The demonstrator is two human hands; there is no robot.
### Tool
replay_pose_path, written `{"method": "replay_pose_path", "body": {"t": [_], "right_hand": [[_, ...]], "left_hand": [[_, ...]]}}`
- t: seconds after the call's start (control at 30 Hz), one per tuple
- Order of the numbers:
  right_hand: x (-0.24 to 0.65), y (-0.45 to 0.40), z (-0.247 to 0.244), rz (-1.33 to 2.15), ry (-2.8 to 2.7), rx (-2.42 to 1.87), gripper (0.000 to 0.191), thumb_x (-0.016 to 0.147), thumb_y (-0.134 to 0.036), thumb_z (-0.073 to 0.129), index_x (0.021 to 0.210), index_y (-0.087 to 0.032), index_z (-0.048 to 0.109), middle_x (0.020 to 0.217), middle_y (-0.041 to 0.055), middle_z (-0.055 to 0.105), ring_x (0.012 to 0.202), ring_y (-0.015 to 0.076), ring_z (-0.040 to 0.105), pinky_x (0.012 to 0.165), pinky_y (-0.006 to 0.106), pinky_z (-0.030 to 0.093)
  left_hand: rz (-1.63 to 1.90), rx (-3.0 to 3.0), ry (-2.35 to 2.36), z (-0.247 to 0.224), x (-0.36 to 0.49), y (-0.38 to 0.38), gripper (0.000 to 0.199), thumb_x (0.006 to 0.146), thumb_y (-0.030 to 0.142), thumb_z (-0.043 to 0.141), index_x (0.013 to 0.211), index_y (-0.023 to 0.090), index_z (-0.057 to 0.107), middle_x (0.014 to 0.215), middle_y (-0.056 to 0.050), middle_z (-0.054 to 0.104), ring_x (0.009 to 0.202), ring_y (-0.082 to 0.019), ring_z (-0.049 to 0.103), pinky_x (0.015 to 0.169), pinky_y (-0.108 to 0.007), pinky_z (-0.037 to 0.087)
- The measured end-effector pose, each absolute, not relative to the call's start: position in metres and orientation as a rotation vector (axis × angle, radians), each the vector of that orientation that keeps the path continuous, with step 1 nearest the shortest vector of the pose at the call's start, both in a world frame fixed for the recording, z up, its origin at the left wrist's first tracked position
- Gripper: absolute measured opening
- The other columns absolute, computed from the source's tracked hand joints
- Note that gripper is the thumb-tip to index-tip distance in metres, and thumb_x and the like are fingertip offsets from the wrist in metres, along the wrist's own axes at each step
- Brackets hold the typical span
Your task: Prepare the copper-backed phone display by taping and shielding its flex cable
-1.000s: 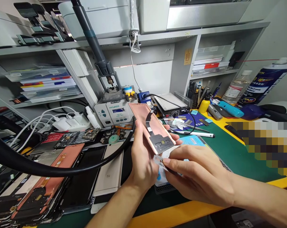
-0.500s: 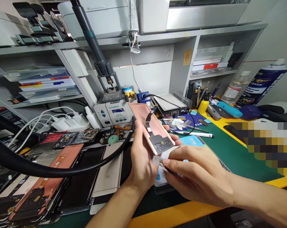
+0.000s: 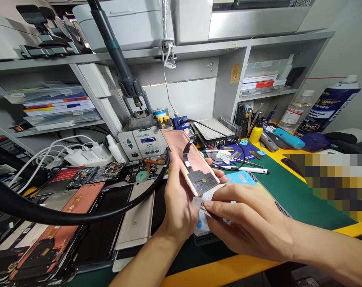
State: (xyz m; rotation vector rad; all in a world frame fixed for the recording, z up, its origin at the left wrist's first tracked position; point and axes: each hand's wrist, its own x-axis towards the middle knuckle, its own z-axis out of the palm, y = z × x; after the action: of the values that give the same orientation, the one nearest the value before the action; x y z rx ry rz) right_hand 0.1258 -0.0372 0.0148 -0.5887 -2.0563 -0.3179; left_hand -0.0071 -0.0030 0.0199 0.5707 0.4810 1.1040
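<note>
Copper-pink, rectangular, metal-look phone panel point(image 3: 199, 160) tipped towards eleven o'clock, cradled in the curled left hand point(image 3: 178, 199), with a thin, pale, flat strip point(image 3: 198, 202) pinched in the right hand point(image 3: 252, 217) just beside its six-o'clock end

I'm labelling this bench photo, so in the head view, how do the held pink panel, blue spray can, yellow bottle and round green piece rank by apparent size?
1. Pink panel and blue spray can: too alike to rank
2. Yellow bottle
3. Round green piece
</note>
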Motion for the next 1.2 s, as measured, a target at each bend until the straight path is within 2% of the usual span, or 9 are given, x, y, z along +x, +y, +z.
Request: {"method": "replay_pose_path", "body": {"t": [0.17,0.33,0.5,0.87,1.0,1.2], "right_hand": [[0.1260,-0.0385,0.0156,-0.306,-2.027,-0.594,0.017,0.076,-0.003,0.068,0.091,-0.009,0.063,0.075,0.0092,0.069,0.069,0.0138,0.067,0.062,0.022,0.055],[0.1246,-0.0393,0.0144,-0.328,-1.949,-0.644,0.019,0.075,-0.003,0.068,0.092,-0.011,0.063,0.075,0.0078,0.070,0.067,0.0143,0.068,0.059,0.022,0.054],[0.1281,-0.0398,0.0180,-0.327,-1.979,-0.628,0.017,0.076,-0.002,0.067,0.091,-0.008,0.063,0.073,0.0101,0.069,0.063,0.0149,0.065,0.054,0.024,0.052],[0.1290,-0.0389,0.0155,-0.342,-1.938,-0.631,0.017,0.077,-0.004,0.066,0.092,-0.010,0.062,0.073,0.0080,0.068,0.062,0.0138,0.065,0.053,0.023,0.051],[0.1282,-0.0371,0.0135,-0.366,-1.928,-0.633,0.016,0.079,-0.006,0.065,0.093,-0.012,0.061,0.073,0.0067,0.069,0.061,0.0135,0.065,0.051,0.022,0.051],[0.1278,-0.0361,0.0125,-0.347,-1.924,-0.627,0.016,0.080,-0.005,0.064,0.094,-0.013,0.060,0.072,0.0073,0.069,0.061,0.0134,0.064,0.051,0.023,0.051]], "left_hand": [[1.183,0.588,0.516,0.0202,-0.0046,-0.0026,0.067,0.082,0.072,0.048,0.108,0.014,0.068,0.097,-0.013,0.075,0.093,-0.032,0.072,0.082,-0.042,0.057],[1.390,0.641,0.612,0.0229,0.0001,-0.0037,0.057,0.085,0.067,0.052,0.107,0.016,0.066,0.111,-0.011,0.072,0.101,-0.030,0.070,0.088,-0.040,0.056],[1.438,0.668,0.663,0.0228,0.0020,-0.0025,0.062,0.083,0.068,0.054,0.108,0.013,0.065,0.105,-0.014,0.073,0.097,-0.031,0.071,0.090,-0.043,0.055],[1.481,0.692,0.757,0.0209,0.0025,-0.0012,0.072,0.080,0.069,0.056,0.129,0.017,0.057,0.116,-0.016,0.071,0.099,-0.032,0.072,0.086,-0.044,0.057],[1.480,0.706,0.777,0.0193,0.0025,-0.0011,0.070,0.081,0.069,0.056,0.124,0.014,0.060,0.113,-0.017,0.072,0.097,-0.032,0.072,0.085,-0.043,0.057],[1.472,0.701,0.766,0.0193,0.0025,-0.0014,0.066,0.081,0.067,0.059,0.123,0.017,0.060,0.112,-0.014,0.073,0.092,-0.029,0.074,0.085,-0.041,0.057]]}}
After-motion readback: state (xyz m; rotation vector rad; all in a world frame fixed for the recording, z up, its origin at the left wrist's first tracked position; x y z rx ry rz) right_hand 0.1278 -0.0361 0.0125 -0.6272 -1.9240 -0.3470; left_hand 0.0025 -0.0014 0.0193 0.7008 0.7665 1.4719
